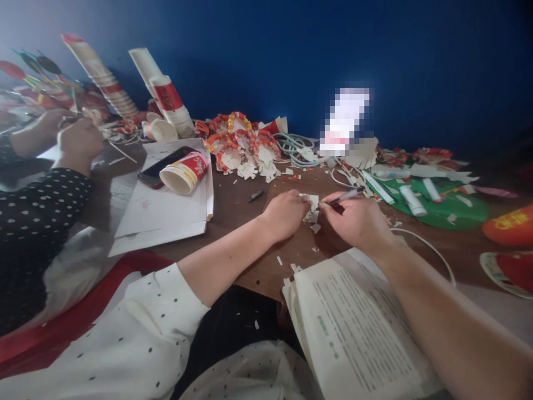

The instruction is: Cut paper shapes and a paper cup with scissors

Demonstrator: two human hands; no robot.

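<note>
Blue wall (250, 55) behind brown table (229, 194); in from its near edge, left hand (287, 214) holds paper scrap (313, 199), right hand (358, 222) grips pen (352, 193) alongside.

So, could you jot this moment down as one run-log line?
left hand: at small white paper piece | right hand: holding pen, tip toward paper piece | nearby: printed sheets, stacked cups

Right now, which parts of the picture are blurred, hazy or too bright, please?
In the head view: haze and blur at the left, over the co-worker's hands; a glowing, pixelated patch before the blue wall; dimness toward the upper right corner; the right hand and pen fairly clear.
</note>
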